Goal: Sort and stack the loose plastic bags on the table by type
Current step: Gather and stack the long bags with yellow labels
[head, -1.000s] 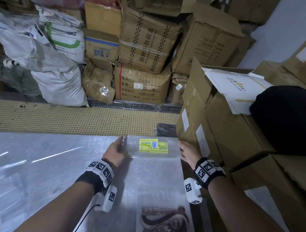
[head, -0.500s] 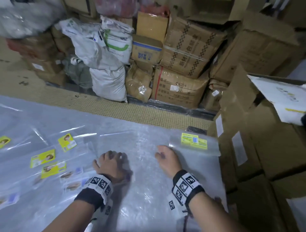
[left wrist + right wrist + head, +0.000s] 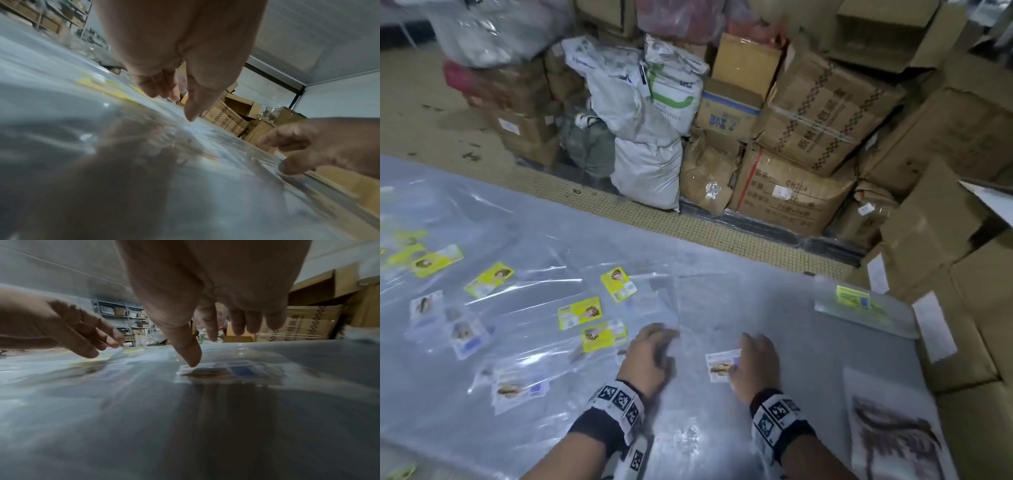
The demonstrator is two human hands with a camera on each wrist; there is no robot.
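Clear plastic bags with printed labels lie scattered over the left half of the table (image 3: 808,342). Several carry yellow labels, such as one bag (image 3: 579,312); others carry white labels, such as another (image 3: 520,390). My right hand (image 3: 755,363) hovers over a white-label bag (image 3: 722,365), fingers relaxed, thumb tip (image 3: 192,361) at the label's edge (image 3: 232,371). My left hand (image 3: 650,356) hangs just above the plastic with loose fingers (image 3: 162,87) and holds nothing. A stack of yellow-label bags (image 3: 859,305) lies at the table's far right corner.
A large bag with a dark shoe print (image 3: 893,435) lies at the near right edge. Cardboard boxes (image 3: 962,308) press against the table's right side. More boxes (image 3: 818,123) and white sacks (image 3: 647,164) stand beyond a strip of tiled floor (image 3: 619,212).
Both hands left the yellow-label stack at the far right and drew back left toward me. The view swung left, bringing the scattered bags in. My right hand now sits over a white-label bag.
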